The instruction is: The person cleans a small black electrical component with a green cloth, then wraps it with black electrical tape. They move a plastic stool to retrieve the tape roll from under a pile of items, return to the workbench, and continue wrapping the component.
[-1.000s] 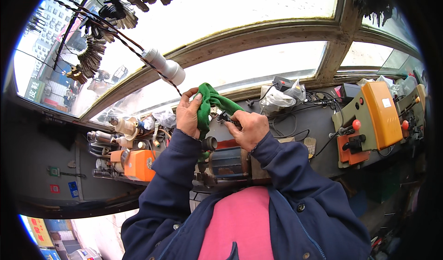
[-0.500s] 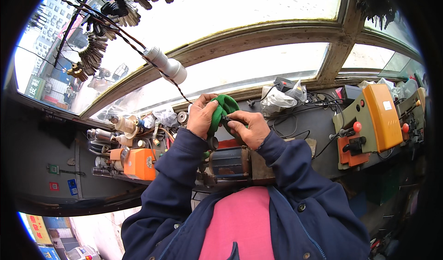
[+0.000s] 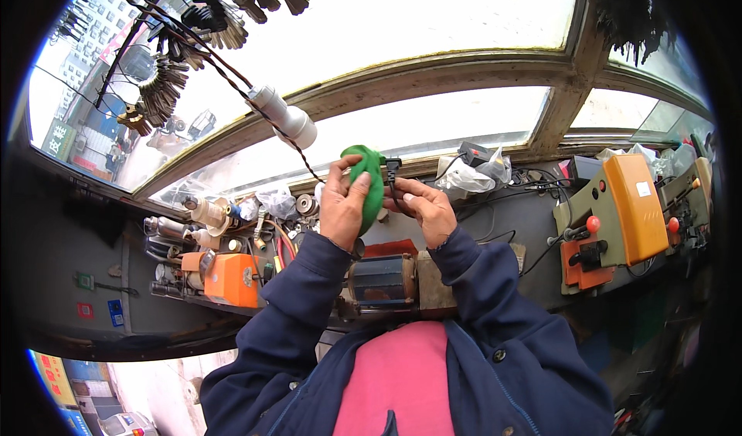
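Note:
In front of my chest, my left hand grips a folded green cloth between thumb and fingers. Just right of the cloth stands a black plug, its short cord running down to my right hand. The fingers of my right hand are bent around this cord, with the thumb toward the cloth. The plug's head sits against or very near the cloth's edge; whether it touches is hard to see. Below my hands lies a dark cylindrical motor on the bench.
An orange machine and metal parts stand at left. On the right is a key-cutting machine with an orange-yellow cover. A white lamp holder hangs on twisted wires ahead. Bunches of keys hang by the window. Plastic bags and cables lie behind.
The black plug now shows upright above my right fingers, where before it was mostly hidden. My right hand has turned and moved slightly away from the cloth, and the cloth has swung upright.

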Tool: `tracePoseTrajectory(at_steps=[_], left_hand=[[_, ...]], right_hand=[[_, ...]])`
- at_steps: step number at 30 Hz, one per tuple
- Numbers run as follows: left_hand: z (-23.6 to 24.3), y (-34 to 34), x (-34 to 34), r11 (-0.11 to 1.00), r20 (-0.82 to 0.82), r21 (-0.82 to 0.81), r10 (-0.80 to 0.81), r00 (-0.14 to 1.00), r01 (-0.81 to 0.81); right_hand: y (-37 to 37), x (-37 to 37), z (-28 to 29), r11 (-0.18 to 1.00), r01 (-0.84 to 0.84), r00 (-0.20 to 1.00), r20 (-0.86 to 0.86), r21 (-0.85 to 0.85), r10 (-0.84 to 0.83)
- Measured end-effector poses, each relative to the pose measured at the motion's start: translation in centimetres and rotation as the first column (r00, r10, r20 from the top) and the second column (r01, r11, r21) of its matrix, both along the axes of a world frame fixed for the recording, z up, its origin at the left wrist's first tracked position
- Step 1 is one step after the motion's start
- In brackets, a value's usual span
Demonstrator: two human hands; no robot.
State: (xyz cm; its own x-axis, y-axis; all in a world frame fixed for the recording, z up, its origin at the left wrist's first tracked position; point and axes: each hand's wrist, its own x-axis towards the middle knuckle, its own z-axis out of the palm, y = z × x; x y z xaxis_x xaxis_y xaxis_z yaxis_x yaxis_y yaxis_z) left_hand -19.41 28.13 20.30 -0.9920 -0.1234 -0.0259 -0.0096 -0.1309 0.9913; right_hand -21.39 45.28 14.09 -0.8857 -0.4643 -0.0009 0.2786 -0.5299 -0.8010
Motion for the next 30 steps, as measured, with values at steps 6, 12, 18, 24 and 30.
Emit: tracePoseTrajectory(at_steps=[6,12,18,24,30], left_hand=[[0.0,1.8,0.2,0.810,-0.167,-0.586,-0.081,0.983,-0.032],[0.4,1.9,0.4,0.779,-0.187,-0.624,-0.072,0.980,-0.062],[0.4,1.5,0.2,0.954,0.053,-0.178,-0.234,0.971,0.240],[0.3,0.2,-0.2,0.901,0.085,0.249,-0.386,0.918,0.356],[0.4,1.4,-0.1,0.959,0.050,0.039,-0.284,0.958,0.282]], right_hand=[[-0.7,0.5,0.1,0.979,-0.007,0.980,0.193,-0.205,0.048],[2.0,-0.9,0.4,0.974,0.074,0.988,0.119,0.216,-0.101],[1.9,-1.4,0.5,0.996,0.083,0.994,0.070,0.029,-0.085],[1.6,-1.3,1.2,0.973,0.213,0.949,-0.258,0.086,-0.184],[1.8,-1.4,0.8,0.979,0.164,0.985,0.032,0.123,-0.169]])
